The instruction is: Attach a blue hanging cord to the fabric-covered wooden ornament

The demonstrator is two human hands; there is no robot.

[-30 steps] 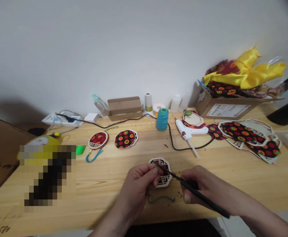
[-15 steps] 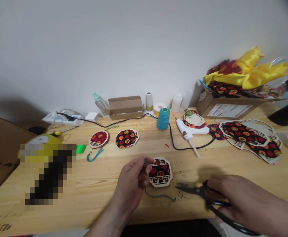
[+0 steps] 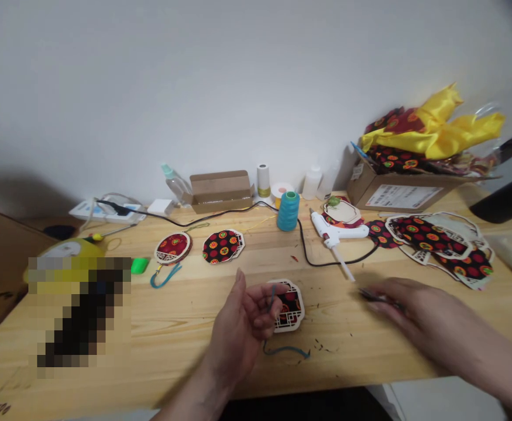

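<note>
My left hand (image 3: 247, 318) has its thumb raised and its other fingers curled around a blue cord (image 3: 286, 350). The cord shows between the fingers, and its lower end trails onto the wood. Behind those fingers lies an eight-lobed ornament (image 3: 291, 301) with a pale lattice frame over dark red and black patterned cloth, partly covered by the hand. Off to the right, my right hand (image 3: 407, 307) is closed on scissors (image 3: 376, 296). They are smeared by motion, with only a dark narrow part visible and the rest hidden by the hand.
Behind my hands stand a blue thread spool (image 3: 288, 211) and a white glue gun (image 3: 338, 234) with a black cable. Patterned pieces (image 3: 223, 245) and a round ornament (image 3: 174, 248) lie left; more frames (image 3: 440, 237) lie right, before a cardboard box (image 3: 402, 190) of cloth.
My right hand has raised and turned the scissors, so their handle loops no longer show. My left thumb has lifted away from the fingers, which still hold the cord.
</note>
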